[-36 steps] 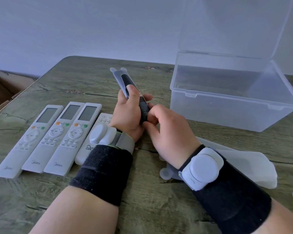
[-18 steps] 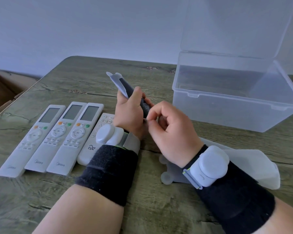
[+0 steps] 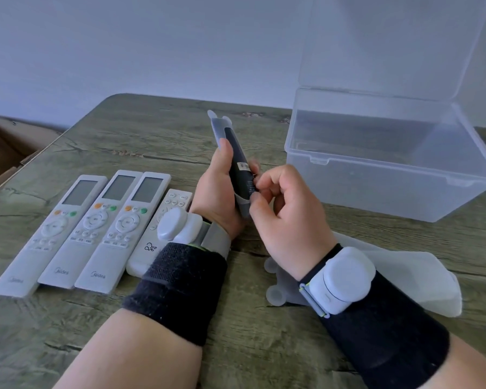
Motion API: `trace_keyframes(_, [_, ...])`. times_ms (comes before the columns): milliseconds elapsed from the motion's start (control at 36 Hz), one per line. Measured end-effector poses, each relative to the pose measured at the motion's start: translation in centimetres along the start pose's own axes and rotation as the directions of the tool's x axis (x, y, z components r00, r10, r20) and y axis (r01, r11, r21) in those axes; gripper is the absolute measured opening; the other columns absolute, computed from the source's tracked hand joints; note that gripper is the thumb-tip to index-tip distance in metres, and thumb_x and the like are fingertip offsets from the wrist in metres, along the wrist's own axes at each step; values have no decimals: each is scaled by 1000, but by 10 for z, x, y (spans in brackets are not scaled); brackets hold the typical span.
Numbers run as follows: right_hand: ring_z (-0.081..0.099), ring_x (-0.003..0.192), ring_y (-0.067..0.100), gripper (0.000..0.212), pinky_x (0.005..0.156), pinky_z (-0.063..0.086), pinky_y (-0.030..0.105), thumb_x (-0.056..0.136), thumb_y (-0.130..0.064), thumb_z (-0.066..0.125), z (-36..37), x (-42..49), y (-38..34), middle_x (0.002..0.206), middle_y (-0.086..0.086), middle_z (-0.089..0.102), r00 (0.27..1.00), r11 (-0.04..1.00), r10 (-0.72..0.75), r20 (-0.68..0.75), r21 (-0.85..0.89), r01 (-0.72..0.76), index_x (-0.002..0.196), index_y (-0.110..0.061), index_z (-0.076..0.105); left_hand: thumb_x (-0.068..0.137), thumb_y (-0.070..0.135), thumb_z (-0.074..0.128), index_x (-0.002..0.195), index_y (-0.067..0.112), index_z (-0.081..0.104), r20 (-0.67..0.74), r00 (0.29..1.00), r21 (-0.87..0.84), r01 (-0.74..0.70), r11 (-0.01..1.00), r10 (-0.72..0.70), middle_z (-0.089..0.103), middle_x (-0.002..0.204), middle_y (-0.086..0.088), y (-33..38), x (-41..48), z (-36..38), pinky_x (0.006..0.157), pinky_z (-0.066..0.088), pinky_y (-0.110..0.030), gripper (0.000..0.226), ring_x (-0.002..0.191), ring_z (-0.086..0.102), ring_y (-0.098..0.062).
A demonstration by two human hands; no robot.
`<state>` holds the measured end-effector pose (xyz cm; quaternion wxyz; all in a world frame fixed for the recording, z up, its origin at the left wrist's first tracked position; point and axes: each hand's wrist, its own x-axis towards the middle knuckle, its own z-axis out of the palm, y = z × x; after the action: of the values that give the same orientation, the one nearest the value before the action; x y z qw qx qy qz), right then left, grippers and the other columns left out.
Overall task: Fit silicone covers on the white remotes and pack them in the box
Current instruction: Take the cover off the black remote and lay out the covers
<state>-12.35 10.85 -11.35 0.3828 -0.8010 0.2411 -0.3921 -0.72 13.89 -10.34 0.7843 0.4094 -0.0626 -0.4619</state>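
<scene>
Left hand (image 3: 216, 197) grips a slim dark remote (image 3: 238, 164); right hand (image 3: 289, 220) pinches its translucent silicone cover (image 3: 218, 127).

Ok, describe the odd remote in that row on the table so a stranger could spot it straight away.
On the wooden table, four white remotes lie in a row left of the left hand. The odd remote is the rightmost, partly behind that wrist. Unlike the three Midea remotes, it shows no screen or coloured buttons, only white keys and a swirly logo.
</scene>
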Motion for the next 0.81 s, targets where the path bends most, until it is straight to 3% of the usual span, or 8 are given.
trace_keyframes(83, [52,60,5,14,61,39,11,87,-12,65,-1,-1,-2,73,-9,58,1000,1000,-9,25,-14,9,96,-18,57,97,68,43,64,21,76,5,1000,-58,24,998,-23,57,69,-6,1,-1,0,69,49,-34,66,57,55,-19])
trace_keyframes(111, [51,59,6,13,61,39,12,88,-11,65,-1,-1,-3,73,-9,59,999,1000,-10,36,-14,10,96,-17,57,97,71,40,63,21,75,-4,999,-63,32,997,-32,57,70,-7,1,-1,0,68,50,-33,70,57,55,-20])
trace_keyframes(222, [52,58,5,11,59,37,10,90,-15,68,-3,-1,-4,72,-13,57,994,999,-40,105,-17,42,93,-17,58,102,62,39,112,20,66,-43,999,-86,26,996,-30,55,71,-10,3,-2,-2,65,46,-31,51,58,51,-21])
trace_keyframes(278, [51,57,8,14,58,38,14,89,-22,72,-3,-1,-5,71,-9,59,990,999,-49,129,-12,51,92,-18,59,103,57,42,123,19,61,-44,999,-87,20,996,-24,54,68,-10,4,-3,-3,63,43,-30,47,57,49,-20])
trace_keyframes(417, [56,57,13,13,60,49,29,88,-17,73,-1,-4,-10,71,-4,67,989,991,-21,146,133,1,87,-21,61,101,59,46,119,14,60,-41,999,-25,-20,999,18,51,67,-7,5,-5,-4,61,37,-31,51,56,42,-19])
trace_keyframes(556, [54,59,5,22,60,47,17,88,-8,71,-1,-4,-12,78,1,67,998,962,43,50,267,-55,84,-28,61,100,62,47,118,16,59,-65,998,-44,0,999,-3,50,66,-3,4,-3,-4,60,40,-29,51,51,44,-17])
trace_keyframes(695, [52,61,5,14,63,42,14,90,-12,69,4,-4,-9,74,-12,59,1000,984,30,7,175,-30,92,-24,61,99,60,52,114,17,57,-134,991,-135,-21,991,2,50,62,-2,4,-1,-1,59,41,-29,47,47,46,-15])
trace_keyframes(806, [49,75,-3,10,73,36,8,90,-9,68,5,-5,-9,89,-8,59,998,998,-54,-21,33,55,94,-16,63,101,60,48,115,15,58,-111,992,-76,-74,994,65,49,62,-3,5,-4,0,56,40,-27,48,48,44,-15])
